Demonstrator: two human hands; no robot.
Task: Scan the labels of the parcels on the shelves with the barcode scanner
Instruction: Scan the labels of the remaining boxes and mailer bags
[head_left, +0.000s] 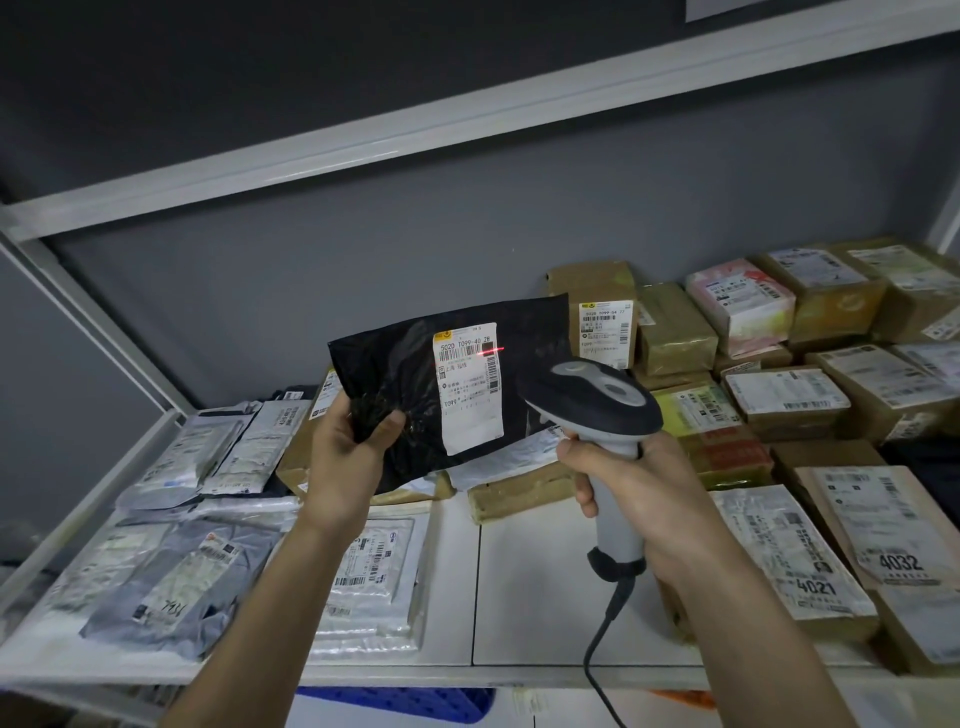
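Observation:
My left hand (345, 457) grips the lower left corner of a black plastic parcel (405, 374) and holds it up above the shelf. Its white label (467, 387) faces me. A red laser line falls on the right end of the label's barcode and runs slightly past the label's edge. My right hand (639, 488) grips the grey handle of the barcode scanner (597, 395), whose dark head points at the label from the right. The scanner's cable (608, 639) hangs down from the handle.
The white shelf (561, 597) carries grey and clear plastic mailers (171, 577) on the left and stacked brown cardboard boxes (795, 395) with labels on the right. Another shelf board (363, 140) runs overhead. A blue crate (395, 704) shows below the shelf edge.

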